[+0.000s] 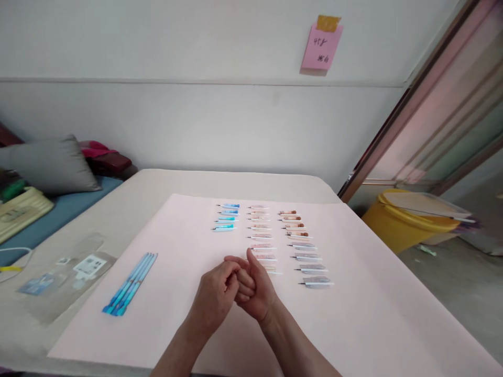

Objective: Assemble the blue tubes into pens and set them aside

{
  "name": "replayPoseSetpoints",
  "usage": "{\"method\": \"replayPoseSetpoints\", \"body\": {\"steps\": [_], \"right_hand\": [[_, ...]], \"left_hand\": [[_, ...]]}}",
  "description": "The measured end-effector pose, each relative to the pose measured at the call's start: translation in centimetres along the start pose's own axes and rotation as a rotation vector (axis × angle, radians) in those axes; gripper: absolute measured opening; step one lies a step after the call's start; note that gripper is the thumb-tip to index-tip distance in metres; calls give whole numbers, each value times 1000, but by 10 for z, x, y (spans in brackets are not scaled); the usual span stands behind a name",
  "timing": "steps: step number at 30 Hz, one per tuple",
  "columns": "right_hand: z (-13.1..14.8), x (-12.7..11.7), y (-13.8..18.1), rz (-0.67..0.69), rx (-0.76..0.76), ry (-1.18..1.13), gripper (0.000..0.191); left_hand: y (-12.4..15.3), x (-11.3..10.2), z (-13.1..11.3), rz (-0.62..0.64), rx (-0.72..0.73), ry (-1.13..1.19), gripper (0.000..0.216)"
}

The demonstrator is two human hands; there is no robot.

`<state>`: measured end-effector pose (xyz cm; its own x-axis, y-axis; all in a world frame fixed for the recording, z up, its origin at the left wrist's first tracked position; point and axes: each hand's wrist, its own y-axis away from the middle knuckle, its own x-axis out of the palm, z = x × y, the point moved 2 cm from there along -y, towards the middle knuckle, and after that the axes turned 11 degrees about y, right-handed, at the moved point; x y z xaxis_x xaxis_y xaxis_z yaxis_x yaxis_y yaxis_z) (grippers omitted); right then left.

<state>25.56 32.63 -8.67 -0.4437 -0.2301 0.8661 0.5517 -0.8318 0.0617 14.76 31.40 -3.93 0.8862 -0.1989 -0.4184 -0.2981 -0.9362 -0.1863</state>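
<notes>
My left hand [216,296] and my right hand [257,290] are clasped together above the pink sheet [369,314]. Both have curled fingers, and no object shows between them; the inner side of the grip is hidden. Just beyond them lies a column of slim white sticks with pink patterned parts [262,247]. To its right are sticks with brown ends [294,226] and sticks with grey patterned parts [310,257]. Sticks with blue parts [227,213] form a shorter column on the left. Several long blue pen-like sticks [131,283] lie side by side at the left.
Clear plastic packaging with a white label [90,266] lies on the cream tabletop [151,183] at left. A grey cushion [51,165] rests beyond it, near a pale yellow basket [25,212]. A yellow bin [401,222] stands right of the table. A pink note [321,47] is taped to the wall.
</notes>
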Motion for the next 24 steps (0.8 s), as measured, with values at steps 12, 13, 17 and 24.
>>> {"method": "replayPoseSetpoints", "body": {"steps": [12,13,17,24], "right_hand": [[-2,1,-1,-106,40,47,47],[-3,1,-2,-107,38,56,46],[-7,1,-2,-160,29,124,40],[-9,2,-1,-396,-53,661,37]], "left_hand": [[-1,2,0,-2,-38,-49,18],[-1,1,1,-10,-45,-66,20],[-5,-7,7,-70,-84,-94,23],[-11,-39,20,-379,-342,385,14]]}}
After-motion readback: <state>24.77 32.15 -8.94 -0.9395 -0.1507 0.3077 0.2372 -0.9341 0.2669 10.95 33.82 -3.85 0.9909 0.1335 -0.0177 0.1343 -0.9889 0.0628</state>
